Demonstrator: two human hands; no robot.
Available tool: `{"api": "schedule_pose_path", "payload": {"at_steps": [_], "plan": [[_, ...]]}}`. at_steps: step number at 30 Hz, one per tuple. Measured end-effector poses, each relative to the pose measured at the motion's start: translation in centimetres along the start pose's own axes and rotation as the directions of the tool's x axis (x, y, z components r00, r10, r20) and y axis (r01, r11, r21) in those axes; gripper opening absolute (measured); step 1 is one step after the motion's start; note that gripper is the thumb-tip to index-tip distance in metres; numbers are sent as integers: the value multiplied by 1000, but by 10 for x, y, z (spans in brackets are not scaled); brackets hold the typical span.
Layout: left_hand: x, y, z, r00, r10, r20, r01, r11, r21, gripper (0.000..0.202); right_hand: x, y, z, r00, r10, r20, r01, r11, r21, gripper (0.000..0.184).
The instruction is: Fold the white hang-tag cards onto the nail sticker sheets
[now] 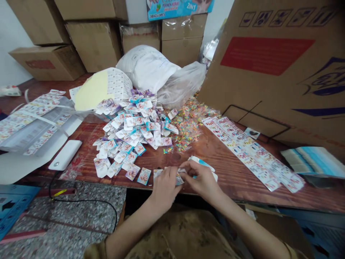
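Observation:
Near the front edge of the table, my left hand (165, 187) is closed around a small printed cardboard box (179, 179), mostly hidden by my fingers. From the other side my right hand (202, 180) pinches the same box at its white end, thumb and fingertips together. Another small box (157, 174) lies just left of my left hand. Partly behind my right hand are flat blue-and-white box blanks (206, 164). A heap of small hand-printed boxes (134, 124) spreads ahead to the left, with a pile of colourful candy sachets (185, 129) beside it.
Sticker sheets (248, 153) lie at right by a large carton (258, 82) and a blue-and-white stack (314, 162). A white power bank (65, 155) with a black cable sits left, near wrapped printed sheets (40, 122). A white sack (147, 66) and cardboard boxes (93, 45) stand behind.

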State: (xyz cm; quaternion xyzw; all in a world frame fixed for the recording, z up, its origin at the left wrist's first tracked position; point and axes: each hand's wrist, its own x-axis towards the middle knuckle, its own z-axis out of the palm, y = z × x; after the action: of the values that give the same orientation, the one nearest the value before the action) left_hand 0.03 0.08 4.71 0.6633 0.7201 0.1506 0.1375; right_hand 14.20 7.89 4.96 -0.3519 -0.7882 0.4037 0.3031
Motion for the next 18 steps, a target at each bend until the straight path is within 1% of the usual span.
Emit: {"api": "schedule_pose_path", "payload": {"at_steps": [2, 3, 4, 5, 6, 7, 9, 10, 11, 14, 16, 18], "plan": [[0, -5, 1, 998, -50, -28, 48, 997, -59, 29, 7, -2, 1, 993, -109, 38, 109, 994, -8, 16], [0, -10, 1, 995, -80, -62, 73, 992, -99, 30, 13, -3, 1, 984, -167, 57, 167, 986, -7, 19], [0, -14, 1, 988, -110, -106, 95, 985, -141, 33, 20, -3, 0, 976, -205, 66, 206, 978, -10, 21], [1, -19, 0, 979, -140, -151, 112, 978, -178, 37, 29, -1, 1, 975, -213, 64, 215, 976, -40, 24], [2, -25, -1, 968, -166, -190, 126, 971, -205, 39, 38, 1, 2, 980, -186, 65, 193, 974, -121, 25], [2, -30, -3, 958, -185, -218, 136, 966, -222, 41, 47, 5, 6, 988, -138, 72, 152, 960, -237, 26], [3, -38, -6, 949, -204, -242, 148, 961, -232, 43, 64, 14, 18, 993, -15, 119, 71, 872, -484, 28], [3, -42, -7, 948, -205, -243, 147, 961, -235, 44, 71, 18, 26, 989, 33, 145, 55, 826, -561, 30], [3, -44, -8, 949, -203, -243, 144, 960, -240, 45, 76, 22, 34, 984, 66, 167, 51, 790, -611, 32], [2, -50, -9, 951, -194, -242, 127, 955, -268, 47, 83, 30, 52, 977, 94, 193, 59, 745, -665, 35], [2, -53, -9, 952, -193, -239, 120, 950, -289, 47, 82, 32, 56, 973, 109, 203, 64, 719, -693, 37], [3, -54, -9, 950, -202, -237, 122, 942, -312, 45, 80, 33, 54, 972, 126, 198, 54, 700, -712, 41]]}}
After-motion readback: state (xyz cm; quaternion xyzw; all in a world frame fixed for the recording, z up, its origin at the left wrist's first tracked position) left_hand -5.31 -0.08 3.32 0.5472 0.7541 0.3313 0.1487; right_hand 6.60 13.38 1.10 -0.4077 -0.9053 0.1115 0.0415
